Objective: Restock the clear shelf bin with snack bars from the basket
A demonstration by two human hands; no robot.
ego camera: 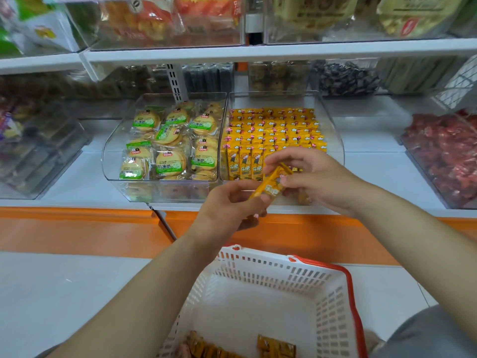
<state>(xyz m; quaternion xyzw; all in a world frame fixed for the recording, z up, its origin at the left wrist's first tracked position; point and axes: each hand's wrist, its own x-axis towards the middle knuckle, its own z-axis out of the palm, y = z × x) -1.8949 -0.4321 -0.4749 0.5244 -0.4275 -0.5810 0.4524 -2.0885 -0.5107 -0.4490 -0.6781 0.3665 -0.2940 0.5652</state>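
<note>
A yellow snack bar (272, 186) is held tilted in front of the clear shelf bin (333, 130). My left hand (229, 205) grips its lower end and my right hand (309, 177) pinches its upper end. The bin holds several rows of the same yellow bars (271, 130), standing upright. Below, a white basket (260, 264) with a red handle holds several orange-brown bars (276, 346) on its floor.
A second clear bin (113, 151) of round biscuit packs stands left of the yellow bars. A bin of red sweets (444, 156) sits at the right. An orange shelf edge (77, 228) runs below the bins. More stocked shelves rise above.
</note>
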